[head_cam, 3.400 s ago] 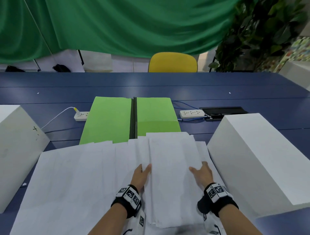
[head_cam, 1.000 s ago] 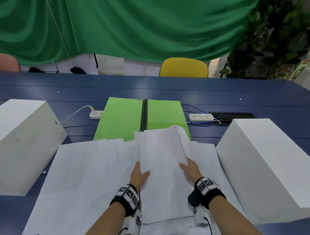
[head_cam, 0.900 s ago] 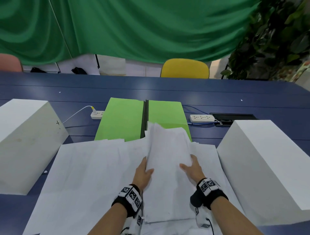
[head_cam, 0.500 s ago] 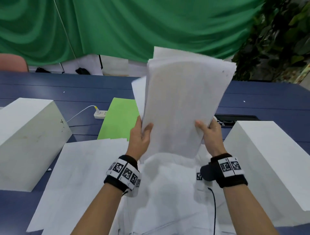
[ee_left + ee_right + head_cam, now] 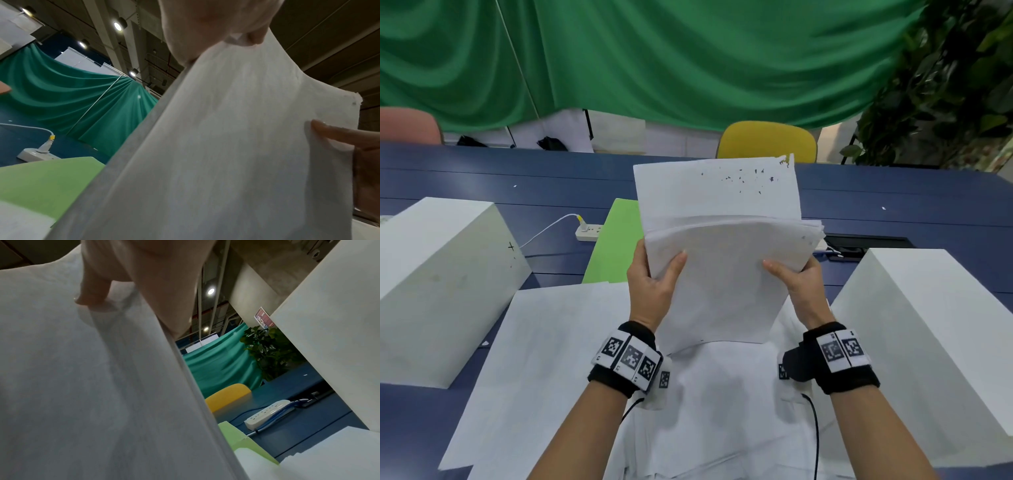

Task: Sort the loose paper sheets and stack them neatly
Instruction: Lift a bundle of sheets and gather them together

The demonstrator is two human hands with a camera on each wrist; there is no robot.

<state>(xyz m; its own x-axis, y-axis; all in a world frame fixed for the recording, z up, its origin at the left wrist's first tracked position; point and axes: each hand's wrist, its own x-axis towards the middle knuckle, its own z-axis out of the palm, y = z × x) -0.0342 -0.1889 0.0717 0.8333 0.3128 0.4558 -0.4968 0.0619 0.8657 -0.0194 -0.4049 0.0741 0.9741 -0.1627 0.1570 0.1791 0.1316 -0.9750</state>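
Blue surface (image 5: 722,185) under green drapery, strewn with loose sheets (image 5: 544,342) between two white blocks. Bundle (image 5: 719,274) raised upright above them, near edge just off the sheets, gripped at both sides: left hand (image 5: 652,291) and right hand (image 5: 799,287) with thumbs in front, fingers curled behind. Probably held upright for tapping the edges level.

— What's worn on the arms?

— Bare forearms, no sleeves. Each wrist has a black band (image 5: 846,377) carrying white tiles printed with black square codes; the left wristband (image 5: 625,363) shows three of them.

— Anything under the wrists?

— A small white unit with its own code tag, and a thin black cable (image 5: 814,428) trailing from the right one. The left cable is only partly visible, probably alike.
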